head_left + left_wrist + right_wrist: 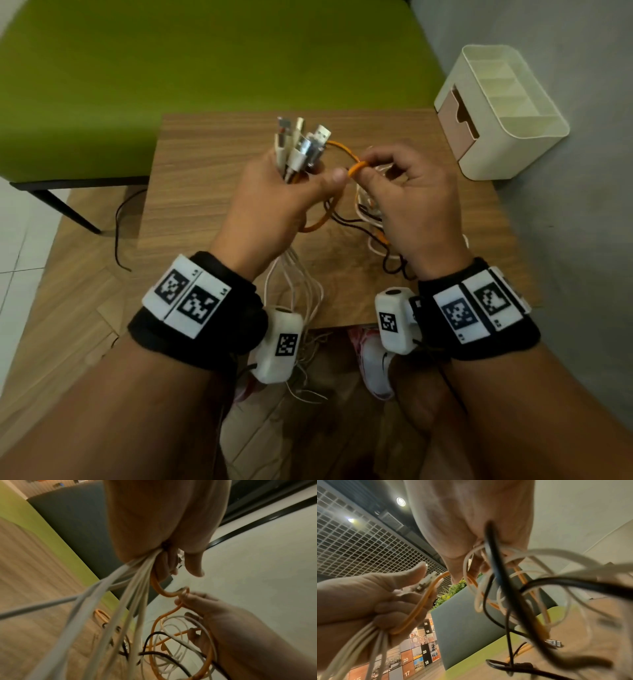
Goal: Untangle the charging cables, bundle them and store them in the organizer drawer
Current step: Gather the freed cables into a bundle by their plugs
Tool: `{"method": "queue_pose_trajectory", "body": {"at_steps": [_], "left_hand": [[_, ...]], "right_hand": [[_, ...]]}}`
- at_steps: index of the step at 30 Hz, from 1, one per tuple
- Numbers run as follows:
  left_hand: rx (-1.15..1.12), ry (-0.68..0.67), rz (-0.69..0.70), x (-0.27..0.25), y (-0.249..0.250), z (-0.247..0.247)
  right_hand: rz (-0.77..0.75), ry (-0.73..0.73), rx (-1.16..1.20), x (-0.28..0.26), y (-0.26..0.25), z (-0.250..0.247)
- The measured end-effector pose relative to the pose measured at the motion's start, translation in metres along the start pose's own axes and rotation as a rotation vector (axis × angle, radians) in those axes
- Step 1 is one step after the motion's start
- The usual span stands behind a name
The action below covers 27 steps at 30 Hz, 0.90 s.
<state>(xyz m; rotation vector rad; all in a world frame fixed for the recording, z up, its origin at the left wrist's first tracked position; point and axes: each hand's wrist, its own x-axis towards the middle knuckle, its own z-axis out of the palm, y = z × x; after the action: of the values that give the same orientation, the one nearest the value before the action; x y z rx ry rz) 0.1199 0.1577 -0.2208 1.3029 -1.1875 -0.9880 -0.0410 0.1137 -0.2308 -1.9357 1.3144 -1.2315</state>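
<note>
My left hand [274, 202] grips a bunch of white cables with several USB plugs [305, 144] sticking up from the fist; the white cords [120, 601] hang down from it past the table's near edge. An orange cable [346, 154] loops out of that bunch, and my right hand [411, 202] pinches it between thumb and forefinger, close to my left thumb. Under the right hand hangs a tangle of white, black and orange cables [513, 595], reaching the wooden table [212, 164]. The cream organizer [503, 113] stands at the back right, its pink drawer [457, 118] partly pulled out.
A green bench [171, 68] lies behind the table, with a grey wall [565, 222] on the right. A black cord [120, 233] trails on the floor at the left. My shoes [373, 363] show below the table's front edge.
</note>
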Motion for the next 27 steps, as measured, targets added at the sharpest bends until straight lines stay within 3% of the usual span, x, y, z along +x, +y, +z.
{"method": "queue_pose_trajectory", "body": {"at_steps": [3,6,8,13,16,19,22,27], "left_hand": [[0.108,-0.092,-0.030,-0.002,0.001,0.006],[0.221,-0.092,-0.046,-0.001,0.002,0.005],[0.226,-0.070,-0.024,0.000,0.003,0.003],[0.163,0.052,-0.040,0.003,0.003,-0.004],[0.164,0.028,-0.053,0.003,0.002,-0.003],[0.101,-0.040,-0.053,0.002,0.002,0.000],[0.054,-0.089,-0.069,0.002,0.003,0.000],[-0.115,-0.114,-0.074,-0.001,0.009,-0.003]], "right_hand": [[-0.107,0.031,-0.055,-0.002,0.003,0.006],[-0.156,0.026,-0.121,-0.005,0.007,0.007],[-0.058,-0.095,-0.272,-0.001,0.009,0.003],[0.300,-0.556,-0.730,0.003,0.004,-0.018],[0.258,-0.529,-0.830,0.003,-0.002,-0.020],[0.094,-0.367,-0.480,0.003,-0.004,-0.016],[0.093,-0.344,0.042,0.000,-0.006,-0.009],[0.117,-0.362,0.366,-0.003,-0.003,-0.006]]}}
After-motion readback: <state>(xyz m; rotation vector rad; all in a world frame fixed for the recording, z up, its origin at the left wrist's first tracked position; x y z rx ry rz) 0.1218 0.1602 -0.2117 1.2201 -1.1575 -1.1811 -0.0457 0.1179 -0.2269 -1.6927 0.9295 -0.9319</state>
